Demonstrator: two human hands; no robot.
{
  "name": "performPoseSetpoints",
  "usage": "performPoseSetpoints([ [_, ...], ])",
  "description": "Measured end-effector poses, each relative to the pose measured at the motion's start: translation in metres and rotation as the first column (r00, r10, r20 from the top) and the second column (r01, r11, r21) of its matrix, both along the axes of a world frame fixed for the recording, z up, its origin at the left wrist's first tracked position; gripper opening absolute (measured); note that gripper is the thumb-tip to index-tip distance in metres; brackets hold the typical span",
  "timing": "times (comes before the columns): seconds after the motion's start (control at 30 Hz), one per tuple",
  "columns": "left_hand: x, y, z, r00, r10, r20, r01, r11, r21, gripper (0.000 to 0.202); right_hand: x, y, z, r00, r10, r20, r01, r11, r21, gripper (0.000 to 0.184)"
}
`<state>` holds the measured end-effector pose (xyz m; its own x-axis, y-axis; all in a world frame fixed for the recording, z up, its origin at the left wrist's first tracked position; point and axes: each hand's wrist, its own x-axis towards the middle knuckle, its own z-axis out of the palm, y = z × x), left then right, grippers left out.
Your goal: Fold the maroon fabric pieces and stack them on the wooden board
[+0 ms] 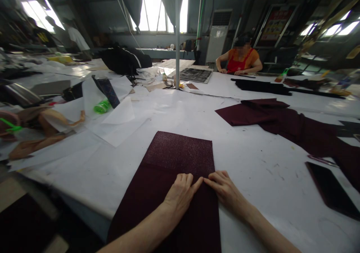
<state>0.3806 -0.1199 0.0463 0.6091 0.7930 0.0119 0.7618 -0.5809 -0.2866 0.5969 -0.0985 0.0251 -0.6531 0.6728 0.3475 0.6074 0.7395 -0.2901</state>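
A long piece of dark maroon fabric (168,196) lies on the white table in front of me. Across its far end is a lighter, speckled band (180,149), with a fold or seam line below it. My left hand (181,193) rests on the cloth at that line, fingers curled down on it and the index finger reaching right. At the cloth's right edge, my right hand (222,185) is closed in the same way, its index finger pointing left. The two index fingertips nearly meet on the fabric. What lies under the curled fingers is hidden.
More maroon fabric (281,119) lies bunched to the right, near a black phone (332,189). White paper sheets (115,121) and a green bottle (101,106) are at left. A metal pole (177,39) stands mid-table. Across from me a person in a red apron (239,61) works.
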Motion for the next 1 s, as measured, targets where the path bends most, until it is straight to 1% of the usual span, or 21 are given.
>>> performPoseSetpoints([
  [0.17, 0.007, -0.001, 0.001, 0.999, 0.031, -0.016, -0.031, 0.999, 0.013, 0.054, 0.006, -0.001, 0.001, 0.999, 0.026, -0.024, -0.025, 0.999, 0.029, 0.04],
  [0.3, 0.01, 0.002, -0.004, 0.999, 0.023, -0.047, -0.024, 1.0, -0.006, 0.055, 0.011, -0.004, 0.001, 1.0, 0.01, 0.01, -0.011, 0.999, 0.045, 0.041],
  [0.4, 0.011, 0.003, -0.009, 0.999, 0.022, -0.049, -0.023, 1.0, -0.005, 0.055, 0.019, -0.009, -0.002, 0.998, 0.004, 0.055, -0.007, 0.999, 0.045, 0.043],
  [0.5, 0.01, 0.003, -0.01, 0.999, 0.022, -0.03, -0.022, 1.0, -0.002, 0.054, 0.03, -0.017, -0.006, 0.998, -0.033, 0.062, 0.029, 0.998, 0.059, 0.043],
  [0.57, 0.008, 0.003, -0.01, 1.0, 0.012, -0.009, -0.012, 1.0, -0.011, 0.053, 0.035, -0.022, -0.006, 0.996, -0.077, 0.041, 0.074, 0.994, 0.082, 0.043],
  [0.63, 0.007, 0.003, -0.009, 1.0, 0.0, 0.029, 0.001, 1.0, -0.017, 0.052, 0.031, -0.026, -0.002, 0.991, -0.135, -0.012, 0.135, 0.984, 0.116, 0.044],
  [0.73, 0.002, 0.003, -0.009, 0.993, -0.011, 0.12, 0.013, 1.0, -0.016, 0.051, 0.007, -0.027, 0.004, 0.977, -0.189, -0.096, 0.201, 0.971, 0.13, 0.044],
  [0.8, -0.007, 0.003, -0.01, 0.982, -0.021, 0.188, 0.026, 0.999, -0.027, 0.05, -0.015, -0.027, 0.005, 0.979, -0.188, -0.082, 0.195, 0.976, 0.092, 0.041],
  [0.87, -0.026, 0.002, -0.009, 0.967, -0.026, 0.255, 0.04, 0.998, -0.05, 0.047, -0.033, -0.028, 0.001, 0.98, -0.194, -0.039, 0.197, 0.977, 0.077, 0.036],
  [0.93, -0.056, 0.002, -0.007, 0.949, 0.012, 0.314, 0.007, 0.998, -0.058, 0.042, -0.041, -0.03, -0.006, 0.975, -0.223, -0.015, 0.223, 0.969, 0.108, 0.034],
  [1.0, -0.095, 0.003, -0.006, 0.929, 0.097, 0.358, -0.086, 0.995, -0.044, 0.037, -0.039, -0.033, -0.011, 0.97, -0.242, -0.009, 0.241, 0.958, 0.154, 0.034],
])
